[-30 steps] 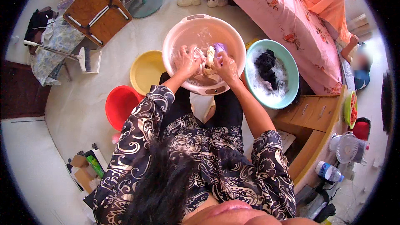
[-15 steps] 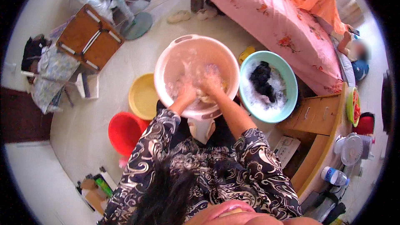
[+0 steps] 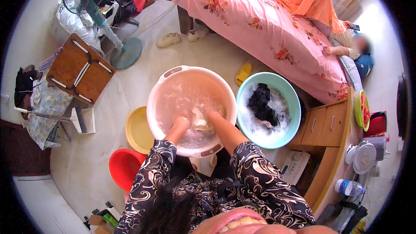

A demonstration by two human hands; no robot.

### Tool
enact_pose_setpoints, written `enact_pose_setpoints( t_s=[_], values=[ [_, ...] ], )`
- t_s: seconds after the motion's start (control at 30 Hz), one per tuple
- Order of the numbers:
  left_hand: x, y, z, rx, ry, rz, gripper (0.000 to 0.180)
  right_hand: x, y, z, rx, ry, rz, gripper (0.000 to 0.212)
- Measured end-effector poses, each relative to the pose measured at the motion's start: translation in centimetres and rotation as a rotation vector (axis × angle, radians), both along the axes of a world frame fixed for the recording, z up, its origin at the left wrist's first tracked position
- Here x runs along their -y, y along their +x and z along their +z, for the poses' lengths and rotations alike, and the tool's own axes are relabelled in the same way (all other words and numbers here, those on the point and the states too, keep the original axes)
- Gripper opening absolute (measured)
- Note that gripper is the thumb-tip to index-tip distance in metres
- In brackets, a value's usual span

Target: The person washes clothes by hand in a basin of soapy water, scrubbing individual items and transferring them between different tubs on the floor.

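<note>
A pink basin of cloudy, bubbly water stands in front of me. Both my hands are in its water up to about the wrists. My left hand is left of a pale cream cloth that shows at the surface. On the cloth's right side, my right hand dips under close against it. Water and froth hide the fingers of both hands, so their grip does not show. To the right, a turquoise basin holds suds and dark wet clothes.
A yellow basin and a red basin stand at left. Beyond are an upturned wooden stool, a fan and a dustpan. A yellow slipper lies near the bed, where a person lies. Drawers border the right.
The view has shifted, so the basins sit lower and further left. My hands have sunk deeper into the water and moved apart, and the pale cloth shows more clearly between them.
</note>
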State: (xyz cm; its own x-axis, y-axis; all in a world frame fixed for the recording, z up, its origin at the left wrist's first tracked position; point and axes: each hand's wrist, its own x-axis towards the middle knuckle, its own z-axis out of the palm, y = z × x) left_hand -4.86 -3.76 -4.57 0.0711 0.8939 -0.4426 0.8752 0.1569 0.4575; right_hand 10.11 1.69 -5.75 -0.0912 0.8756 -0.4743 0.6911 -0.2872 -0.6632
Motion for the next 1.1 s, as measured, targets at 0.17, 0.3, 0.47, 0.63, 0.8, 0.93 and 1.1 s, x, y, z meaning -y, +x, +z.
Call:
enact_pose_setpoints(
  t_s=[0.17,0.3,0.47,0.63,0.8,0.93,1.1],
  values=[
    [0.2,0.3,-1.9,-0.017,0.083,-0.005,0.048,-0.2,0.1,-0.4,-0.019,0.058,-0.041,0.043],
    [0.1,-0.2,-5.5,-0.047,0.190,0.053,0.046,0.4,0.6,1.7,-0.046,0.132,-0.067,0.042],
    [-2.0,-2.3,-7.2,0.063,-0.045,0.284,0.043,0.4,1.9,4.2,-0.057,0.257,0.078,0.042],
    [-4.6,-4.3,-7.5,0.828,0.002,0.599,0.034,1.5,2.2,6.2,-0.322,0.446,0.033,0.043],
    [-3.3,-0.8,-0.6,1.053,0.232,0.647,0.023,2.8,4.5,8.4,-0.587,0.224,-0.253,0.046],
    [-0.4,1.1,2.8,0.892,0.486,0.472,0.033,3.7,5.0,9.1,-0.108,0.405,-0.187,0.047],
    [3.0,1.8,4.2,0.220,0.595,0.110,0.061,5.6,3.8,8.0,0.294,0.553,0.095,0.057]
  ],
)
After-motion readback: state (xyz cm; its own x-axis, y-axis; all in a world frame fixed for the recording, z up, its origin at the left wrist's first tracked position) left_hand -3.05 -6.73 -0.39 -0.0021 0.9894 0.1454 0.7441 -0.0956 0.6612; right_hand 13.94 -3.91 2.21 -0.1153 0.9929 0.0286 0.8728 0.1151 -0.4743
